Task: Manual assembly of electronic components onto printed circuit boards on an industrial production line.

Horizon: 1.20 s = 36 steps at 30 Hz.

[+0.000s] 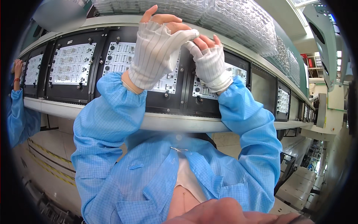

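Note:
Both hands wear white striped gloves with bare fingertips and meet above the line of black fixtures. My left hand (158,50) is raised with its outer fingers lifted apart, while its index finger and covered thumb come together beside the right fingers. My right hand (212,65) has its fingers curled and its covered thumb close under the left thumb. Anything small between the fingertips is hidden. Beneath the hands lie black fixtures holding white circuit board panels (120,56); the gloves and sleeves partly cover the nearest panels.
Stacked clear plastic trays (238,22) stand along the far side of the line. Another white panel (72,64) sits in a black fixture (52,87) to the left. A co-worker's hand (17,69) is at the far left. A pale metal rail (175,122) runs along the near edge.

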{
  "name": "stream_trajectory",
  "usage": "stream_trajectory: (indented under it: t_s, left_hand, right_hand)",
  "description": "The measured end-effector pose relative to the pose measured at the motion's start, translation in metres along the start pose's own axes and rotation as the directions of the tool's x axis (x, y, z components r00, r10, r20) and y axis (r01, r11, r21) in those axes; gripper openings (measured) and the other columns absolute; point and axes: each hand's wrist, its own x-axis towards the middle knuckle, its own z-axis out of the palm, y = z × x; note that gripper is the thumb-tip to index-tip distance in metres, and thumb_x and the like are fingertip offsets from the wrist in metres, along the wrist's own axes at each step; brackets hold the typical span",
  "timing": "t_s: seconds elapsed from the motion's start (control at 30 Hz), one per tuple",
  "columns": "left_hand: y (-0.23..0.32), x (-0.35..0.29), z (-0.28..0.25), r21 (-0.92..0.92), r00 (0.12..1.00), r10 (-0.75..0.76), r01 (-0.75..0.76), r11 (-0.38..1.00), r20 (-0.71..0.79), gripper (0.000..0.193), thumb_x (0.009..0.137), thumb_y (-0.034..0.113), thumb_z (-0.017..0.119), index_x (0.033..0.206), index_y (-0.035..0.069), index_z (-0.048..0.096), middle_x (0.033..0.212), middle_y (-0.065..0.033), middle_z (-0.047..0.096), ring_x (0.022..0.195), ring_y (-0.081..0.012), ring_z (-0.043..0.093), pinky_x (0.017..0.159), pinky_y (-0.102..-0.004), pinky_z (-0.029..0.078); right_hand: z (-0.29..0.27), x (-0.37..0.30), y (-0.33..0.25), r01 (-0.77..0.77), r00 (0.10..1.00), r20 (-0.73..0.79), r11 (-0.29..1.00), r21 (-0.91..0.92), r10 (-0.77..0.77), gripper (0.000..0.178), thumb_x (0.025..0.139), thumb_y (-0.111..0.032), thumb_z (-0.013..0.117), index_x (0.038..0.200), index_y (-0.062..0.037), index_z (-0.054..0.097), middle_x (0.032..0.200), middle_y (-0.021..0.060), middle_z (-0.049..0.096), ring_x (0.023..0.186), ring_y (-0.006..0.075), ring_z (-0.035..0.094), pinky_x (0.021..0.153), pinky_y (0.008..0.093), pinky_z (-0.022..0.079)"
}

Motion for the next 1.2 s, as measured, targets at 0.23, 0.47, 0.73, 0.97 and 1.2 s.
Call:
stream_trajectory:
  t_s: [0.23,0.47,0.73,0.97,1.2]
  left_hand:
    - [0.000,0.000,-0.001,0.013,1.000,0.026,-0.026,1.000,-0.001,0.033,0.074,0.002,0.070,0.102,0.019,0.071,0.095,0.0028,0.071,0.102,-0.0215,0.065,0.117,-0.0509,0.033]
    - [0.003,-0.003,-0.004,0.006,0.994,-0.046,0.045,0.999,0.097,0.037,0.075,-0.003,0.065,0.104,0.019,0.074,0.097,0.0047,0.071,0.103,-0.0215,0.064,0.117,-0.0507,0.032]
    - [0.011,-0.027,0.009,0.132,0.892,-0.123,0.073,0.989,0.436,0.024,0.076,0.010,0.072,0.099,0.017,0.073,0.087,-0.0019,0.065,0.095,-0.0233,0.063,0.109,-0.0492,0.037]
    - [0.032,-0.039,0.020,0.053,0.810,-0.112,0.099,0.994,0.576,0.023,0.073,0.029,0.081,0.091,0.016,0.073,0.088,-0.0036,0.064,0.093,-0.0266,0.062,0.101,-0.0459,0.042]
    - [0.041,-0.044,0.027,0.104,0.866,-0.062,0.012,0.995,0.495,0.022,0.074,0.029,0.075,0.078,0.010,0.064,0.088,-0.0072,0.060,0.090,-0.0267,0.060,0.091,-0.0463,0.043]
  right_hand:
    - [-0.001,0.046,0.035,-0.058,0.924,-0.382,0.997,-0.059,0.031,0.043,0.081,-0.010,0.066,0.123,-0.0157,0.066,0.112,0.0066,0.068,0.102,0.0265,0.066,0.092,0.0494,0.050]
    - [-0.005,0.057,0.028,-0.016,0.966,-0.257,0.999,0.036,0.024,0.041,0.079,-0.007,0.067,0.119,-0.0144,0.069,0.109,0.0092,0.070,0.100,0.0278,0.067,0.092,0.0487,0.050]
    - [0.001,0.051,0.038,0.051,0.982,-0.182,0.998,0.031,-0.044,0.061,0.076,0.006,0.061,0.133,-0.0156,0.062,0.124,0.0084,0.060,0.118,0.0276,0.056,0.102,0.0461,0.045]
    - [-0.044,-0.017,0.046,-0.171,0.949,-0.248,0.979,0.107,0.193,0.062,0.081,0.010,0.059,0.138,-0.0138,0.059,0.124,0.0114,0.063,0.115,0.0295,0.057,0.101,0.0408,0.046]
    - [-0.081,-0.119,0.059,-0.507,0.862,0.018,0.859,0.070,0.507,0.064,0.078,0.004,0.063,0.140,-0.0094,0.057,0.122,0.0151,0.064,0.114,0.0347,0.059,0.103,0.0423,0.045]
